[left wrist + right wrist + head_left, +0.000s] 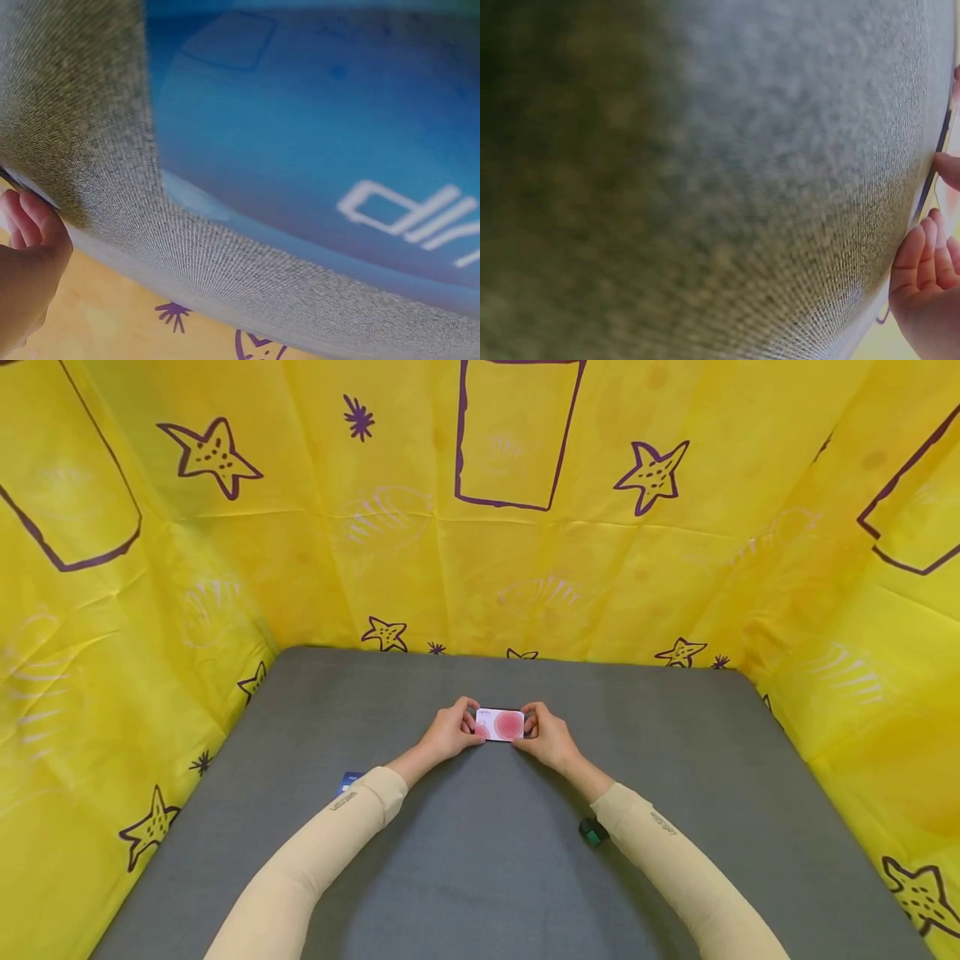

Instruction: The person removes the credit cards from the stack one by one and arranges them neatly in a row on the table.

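Note:
A small, flat, white card with pink circles (pixel 499 725) lies level with the grey surface, its long side across my view and a dark rim along its edges. At its left end, my left hand (pixel 448 732) pinches it between thumb and fingers. My right hand (pixel 551 739) grips the opposite end in the same way, thumb at the near corner. In the left wrist view only part of the left hand (pixel 34 259) shows at the edge. The right wrist view catches the right hand's curled fingers (pixel 907 262) by the card's dark edge.
A blue card with white lettering (pixel 300 150) lies on the grey cloth-covered table (pixel 480 860), partly behind the left sleeve (pixel 337 827). Beside the right sleeve (pixel 660 843) is a small black-and-green thing (pixel 592 832). Yellow patterned fabric (pixel 420 568) walls in the back and sides.

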Action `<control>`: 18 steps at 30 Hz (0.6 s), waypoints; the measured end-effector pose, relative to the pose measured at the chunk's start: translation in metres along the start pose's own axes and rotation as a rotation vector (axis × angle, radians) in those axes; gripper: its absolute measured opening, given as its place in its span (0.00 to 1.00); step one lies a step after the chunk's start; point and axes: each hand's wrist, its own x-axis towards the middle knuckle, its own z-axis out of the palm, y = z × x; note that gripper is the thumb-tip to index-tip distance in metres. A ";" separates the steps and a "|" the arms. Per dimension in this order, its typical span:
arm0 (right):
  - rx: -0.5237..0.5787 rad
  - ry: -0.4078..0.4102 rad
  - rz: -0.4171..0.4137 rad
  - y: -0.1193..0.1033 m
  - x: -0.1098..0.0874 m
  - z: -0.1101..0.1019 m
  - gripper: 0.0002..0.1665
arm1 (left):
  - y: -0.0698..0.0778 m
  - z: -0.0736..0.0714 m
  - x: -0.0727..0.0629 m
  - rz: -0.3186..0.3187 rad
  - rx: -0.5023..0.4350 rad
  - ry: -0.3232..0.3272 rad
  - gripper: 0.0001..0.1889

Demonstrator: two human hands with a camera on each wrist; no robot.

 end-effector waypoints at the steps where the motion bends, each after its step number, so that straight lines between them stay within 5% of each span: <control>1: 0.004 -0.001 -0.001 0.000 -0.001 0.000 0.33 | 0.000 0.000 -0.001 -0.001 0.002 -0.002 0.27; 18: 0.007 -0.047 -0.074 -0.010 -0.020 0.003 0.32 | 0.001 -0.009 -0.025 0.014 0.031 -0.029 0.27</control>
